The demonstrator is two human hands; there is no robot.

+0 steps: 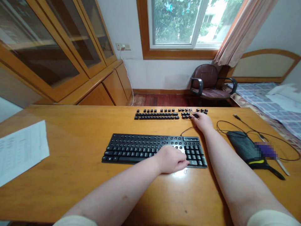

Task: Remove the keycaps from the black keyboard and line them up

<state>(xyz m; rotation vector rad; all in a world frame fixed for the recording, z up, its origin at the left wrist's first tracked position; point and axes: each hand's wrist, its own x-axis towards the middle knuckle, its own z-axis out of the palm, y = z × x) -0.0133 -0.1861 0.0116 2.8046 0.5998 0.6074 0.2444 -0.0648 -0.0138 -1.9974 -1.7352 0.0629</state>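
A black keyboard (131,147) lies on the desk, with keycaps off across its upper rows and on in its lower rows and number pad. My left hand (170,159) rests over the keyboard's lower right part, fingers curled closed; whatever may be inside them is hidden. Loose black keycaps (156,115) stand in rows along the desk's far edge. At the right part of these rows, my right hand (204,121) pinches a small dark tool with thin pale prongs, which looks like a keycap puller (195,115). Its tips are among the keycaps, but contact is too small to tell.
Printed paper sheets (23,150) lie on the wooden desk (77,135) at left. To the right are a dark pouch (242,147), a blurred purple item (266,150) and a looped cable (251,121). A chair (207,80) stands beyond the desk.
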